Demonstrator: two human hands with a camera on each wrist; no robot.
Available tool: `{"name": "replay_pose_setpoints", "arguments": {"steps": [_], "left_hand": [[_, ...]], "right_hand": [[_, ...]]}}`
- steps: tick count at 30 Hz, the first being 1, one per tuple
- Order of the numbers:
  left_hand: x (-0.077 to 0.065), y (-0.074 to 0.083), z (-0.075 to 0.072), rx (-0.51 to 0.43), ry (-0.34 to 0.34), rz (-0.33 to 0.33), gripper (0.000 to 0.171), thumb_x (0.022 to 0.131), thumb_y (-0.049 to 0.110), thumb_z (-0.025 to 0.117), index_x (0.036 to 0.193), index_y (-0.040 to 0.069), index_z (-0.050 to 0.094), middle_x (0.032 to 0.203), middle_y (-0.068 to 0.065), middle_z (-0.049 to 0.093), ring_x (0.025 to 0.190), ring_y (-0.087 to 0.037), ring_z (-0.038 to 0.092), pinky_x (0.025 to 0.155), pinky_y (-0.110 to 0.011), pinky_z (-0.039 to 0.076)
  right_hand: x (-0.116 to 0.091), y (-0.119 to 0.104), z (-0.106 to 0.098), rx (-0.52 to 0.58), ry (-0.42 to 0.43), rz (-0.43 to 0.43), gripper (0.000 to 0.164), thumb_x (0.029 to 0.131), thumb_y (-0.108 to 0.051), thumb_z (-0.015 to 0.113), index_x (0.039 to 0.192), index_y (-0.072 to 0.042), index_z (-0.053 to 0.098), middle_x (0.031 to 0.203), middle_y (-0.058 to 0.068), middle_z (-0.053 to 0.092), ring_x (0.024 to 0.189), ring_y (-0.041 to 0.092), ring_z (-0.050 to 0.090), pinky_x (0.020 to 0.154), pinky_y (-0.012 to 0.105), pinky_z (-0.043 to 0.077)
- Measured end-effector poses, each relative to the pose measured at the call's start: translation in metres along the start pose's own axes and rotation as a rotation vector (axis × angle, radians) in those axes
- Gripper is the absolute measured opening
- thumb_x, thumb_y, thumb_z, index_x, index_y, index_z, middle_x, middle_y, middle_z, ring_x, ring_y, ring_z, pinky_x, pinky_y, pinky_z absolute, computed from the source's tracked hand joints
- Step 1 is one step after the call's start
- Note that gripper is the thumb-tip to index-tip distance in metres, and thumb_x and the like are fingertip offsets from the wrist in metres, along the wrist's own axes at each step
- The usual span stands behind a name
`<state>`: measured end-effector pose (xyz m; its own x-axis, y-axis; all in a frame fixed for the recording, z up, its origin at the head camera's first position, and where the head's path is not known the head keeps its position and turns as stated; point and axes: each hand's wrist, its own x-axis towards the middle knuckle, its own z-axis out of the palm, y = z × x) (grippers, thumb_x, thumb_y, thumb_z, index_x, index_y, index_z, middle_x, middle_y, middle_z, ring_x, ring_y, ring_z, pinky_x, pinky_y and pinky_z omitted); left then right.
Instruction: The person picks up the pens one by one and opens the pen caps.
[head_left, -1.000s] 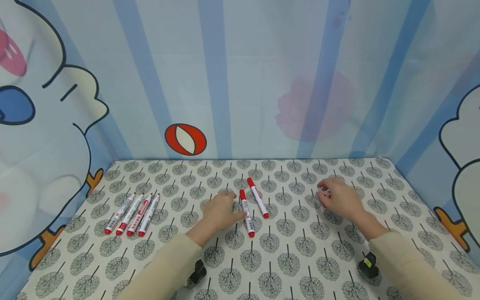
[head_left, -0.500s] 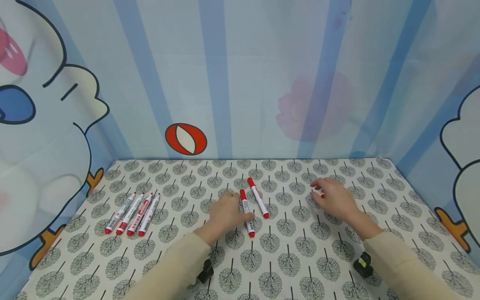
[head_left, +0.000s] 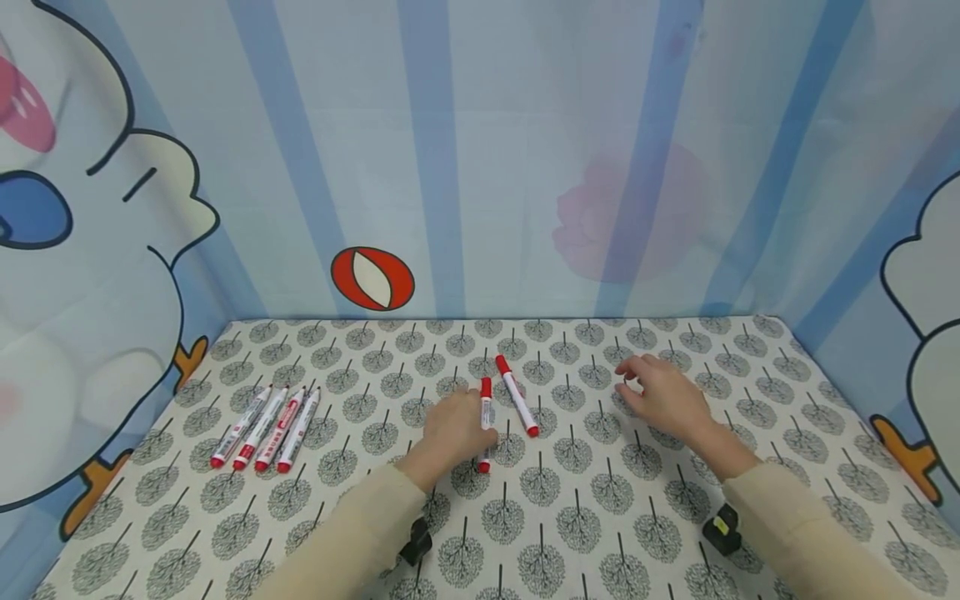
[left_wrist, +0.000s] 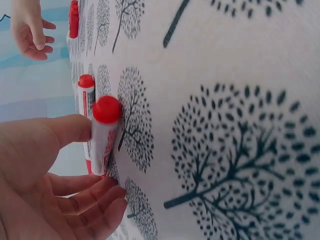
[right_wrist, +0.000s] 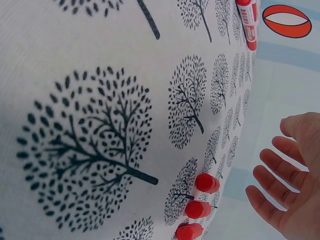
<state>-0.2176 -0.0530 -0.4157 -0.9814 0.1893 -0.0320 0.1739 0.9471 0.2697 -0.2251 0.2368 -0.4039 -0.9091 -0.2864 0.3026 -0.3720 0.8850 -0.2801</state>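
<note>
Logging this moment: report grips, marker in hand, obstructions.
Left grip on red-capped marker, lift unclear. Right grip relaxed, holding nothing. Second marker just right of it, apart. No blockage visible.

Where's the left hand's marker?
Below centre in the head view: the left hand holds the marker, left of the loose marker and right of the row of four.

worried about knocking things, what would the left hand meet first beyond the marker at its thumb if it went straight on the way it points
The left hand would likely meet the other nearby marker, close to its far end, though it could pass above; height is unclear.
</note>
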Motion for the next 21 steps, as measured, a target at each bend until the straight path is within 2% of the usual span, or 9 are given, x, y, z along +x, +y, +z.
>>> {"name": "replay_pose_setpoints", "arguments": {"steps": [4,10,15,21], "left_hand": [[0.0,-0.006,0.0,-0.042,-0.021,-0.02,0.019,0.071,0.018,0.071,0.079,0.007,0.057,0.068,-0.002,0.05,0.054,-0.016,0.049,0.043,-0.028,0.04],[0.0,-0.014,-0.002,-0.051,-0.043,-0.066,0.014,0.073,0.013,0.068,0.077,0.009,0.056,0.067,-0.003,0.05,0.05,-0.017,0.05,0.04,-0.028,0.041],[-0.001,-0.018,-0.003,-0.051,-0.052,-0.057,0.01,0.074,0.007,0.064,0.076,0.01,0.055,0.066,-0.003,0.051,0.049,-0.018,0.051,0.039,-0.029,0.042],[0.0,-0.022,-0.005,-0.046,-0.029,-0.041,0.01,0.074,0.003,0.063,0.073,0.01,0.056,0.064,-0.003,0.052,0.05,-0.017,0.05,0.041,-0.028,0.041]], "right_hand": [[0.0,0.001,0.002,-0.001,0.007,-0.015,0.022,0.084,-0.016,0.062,0.102,-0.004,0.063,0.095,0.012,0.064,0.077,0.024,0.06,0.061,0.033,0.05],[-0.001,0.002,0.006,-0.005,0.016,-0.03,0.02,0.084,-0.017,0.063,0.101,-0.006,0.063,0.094,0.01,0.063,0.074,0.023,0.058,0.057,0.031,0.047],[0.0,0.001,0.008,0.021,-0.005,-0.053,0.023,0.084,-0.018,0.063,0.104,-0.006,0.062,0.097,0.009,0.063,0.082,0.024,0.06,0.065,0.036,0.051],[0.0,-0.001,0.01,0.067,-0.044,-0.092,0.025,0.085,-0.018,0.063,0.107,-0.006,0.062,0.102,0.007,0.063,0.092,0.025,0.06,0.076,0.04,0.051]]}}
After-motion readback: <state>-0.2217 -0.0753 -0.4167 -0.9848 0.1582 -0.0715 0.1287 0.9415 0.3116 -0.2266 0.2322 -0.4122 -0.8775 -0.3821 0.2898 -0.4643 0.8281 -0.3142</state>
